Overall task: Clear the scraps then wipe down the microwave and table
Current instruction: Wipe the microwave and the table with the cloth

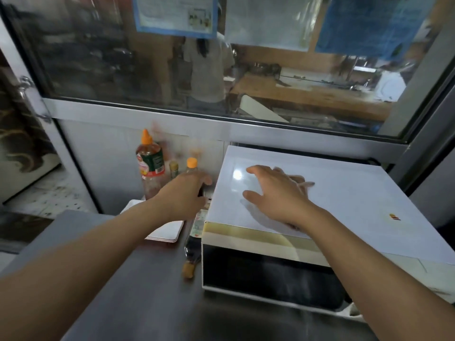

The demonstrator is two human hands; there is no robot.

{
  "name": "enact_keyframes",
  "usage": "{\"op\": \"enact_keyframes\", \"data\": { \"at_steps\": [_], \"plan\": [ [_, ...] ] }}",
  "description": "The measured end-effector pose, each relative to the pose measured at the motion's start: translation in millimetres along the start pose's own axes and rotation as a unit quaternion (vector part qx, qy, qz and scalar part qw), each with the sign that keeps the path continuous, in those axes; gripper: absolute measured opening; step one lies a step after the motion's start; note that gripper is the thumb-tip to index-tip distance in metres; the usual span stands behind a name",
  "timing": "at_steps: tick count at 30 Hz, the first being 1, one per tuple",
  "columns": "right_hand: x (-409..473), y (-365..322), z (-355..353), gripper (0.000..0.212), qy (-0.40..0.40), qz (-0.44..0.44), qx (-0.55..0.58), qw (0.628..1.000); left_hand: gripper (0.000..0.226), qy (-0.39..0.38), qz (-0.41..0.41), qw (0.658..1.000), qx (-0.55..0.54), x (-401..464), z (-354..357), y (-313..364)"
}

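Microwave [320,193] sits on a steel table [138,291] below a window [221,70]; both hands spread, holding nothing.

The microwave [320,193] had a glossy white top and dark glass door; the table [138,291] was smooth, dull grey metal.

We are laying our right hand [275,193] flat on the white microwave [344,193] while our left hand [187,190] is reaching by the bottles [150,158] (orange caps).
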State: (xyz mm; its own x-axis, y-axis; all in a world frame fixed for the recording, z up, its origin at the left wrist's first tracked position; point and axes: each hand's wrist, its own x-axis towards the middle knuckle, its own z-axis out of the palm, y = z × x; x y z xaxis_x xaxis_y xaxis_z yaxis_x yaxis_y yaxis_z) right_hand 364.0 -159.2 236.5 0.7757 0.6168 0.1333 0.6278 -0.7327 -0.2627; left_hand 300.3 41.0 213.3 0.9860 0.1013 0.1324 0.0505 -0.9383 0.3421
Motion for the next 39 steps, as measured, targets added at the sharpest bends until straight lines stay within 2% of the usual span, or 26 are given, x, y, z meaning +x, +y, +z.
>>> {"op": "enact_keyframes", "data": {
  "at_steps": [4, 8, 13, 18, 24, 27, 33, 37, 39],
  "plan": [
    [2.8, -34.4, 2.6, 0.054, 0.006, -0.032, 0.014, 0.999, 0.042, -0.007, -0.001, 1.0, 0.0, -10.9, -7.6, -24.2],
    [7.5, -68.7, 12.8, 0.053, -0.006, -0.023, 0.043, 0.999, 0.033, -0.03, 0.01, 0.999, 0.0, -19.2, -10.2, -53.1],
    [10.4, -110.1, 33.6, 0.043, 0.029, 0.009, 0.059, 0.998, 0.035, -0.058, 0.03, 0.998, 0.001, -23.7, -12.8, -94.0],
    [3.8, -138.7, 66.8, 0.042, 0.045, 0.056, 0.081, 0.994, 0.043, -0.104, 0.059, 0.993, -0.003, -25.6, -1.2, -128.5],
    [-10.0, -156.1, 122.8, 0.039, 0.017, 0.122, 0.081, 0.989, 0.045, -0.153, 0.087, 0.984, -0.009, -31.6, 35.6, -153.8],
    [-18.0, -157.0, 146.2, 0.044, -0.01, 0.169, 0.099, 0.981, 0.046, -0.185, 0.099, 0.978, -0.002, -34.6, 62.5, -161.5],
    [-40.8, -152.4, 181.6, 0.049, -0.061, 0.24, 0.114, 0.962, 0.056, -0.254, 0.177, 0.948, 0.078, -32.6, 115.8, -164.9],
    [-52.8, -150.5, 198.2, 0.04, -0.068, 0.253, 0.108, 0.959, 0.055, -0.219, 0.253, 0.936, 0.105, -27.6, 145.5, -160.6],
    [-56.9, -148.1, 204.8, 0.043, -0.072, 0.257, 0.105, 0.958, 0.054, -0.196, 0.289, 0.929, 0.121, -23.8, 158.1, -158.2]
  ]
}}
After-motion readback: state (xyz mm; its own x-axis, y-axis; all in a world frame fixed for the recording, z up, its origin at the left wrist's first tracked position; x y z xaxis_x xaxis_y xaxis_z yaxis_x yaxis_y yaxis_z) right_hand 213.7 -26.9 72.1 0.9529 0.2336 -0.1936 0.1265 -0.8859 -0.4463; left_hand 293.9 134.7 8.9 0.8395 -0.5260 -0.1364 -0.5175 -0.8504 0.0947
